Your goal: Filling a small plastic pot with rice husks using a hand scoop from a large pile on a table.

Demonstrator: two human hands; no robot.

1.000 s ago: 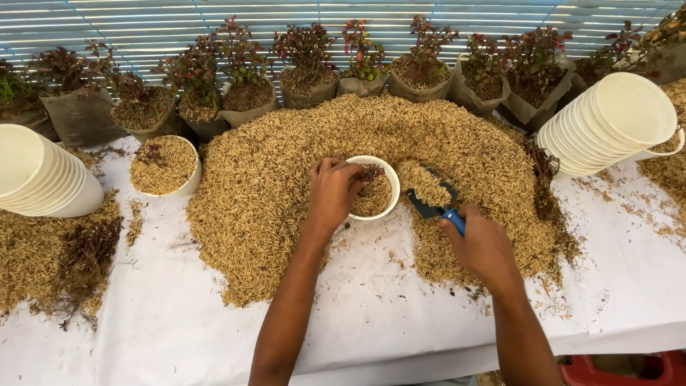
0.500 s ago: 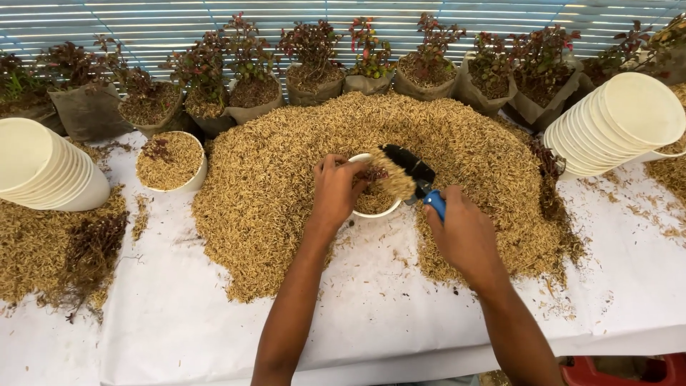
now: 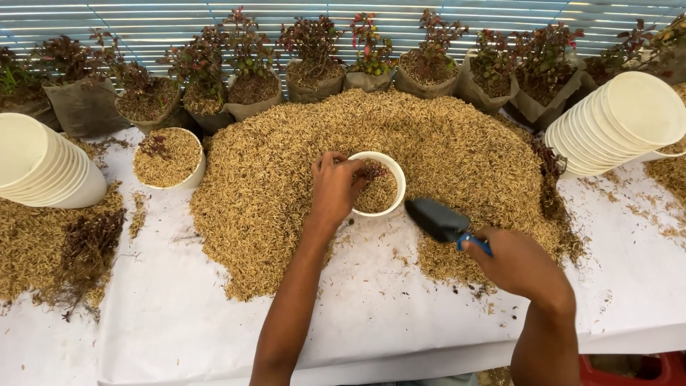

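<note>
A white pot sits in a big heap of tan husks, part-filled with husks and a small reddish seedling. My left hand grips the pot's near-left rim, fingers reaching inside. My right hand holds a small trowel with a blue handle and dark blade. The blade hangs just right of the pot, low over the heap's front edge.
A filled white pot stands at left. Stacks of empty white pots lie on their sides at far left and far right. Bagged reddish plants line the back. Loose husks and twigs cover the white sheet.
My right hand has drawn the trowel back from over the pot, down and to the right. My left hand stays on the pot.
</note>
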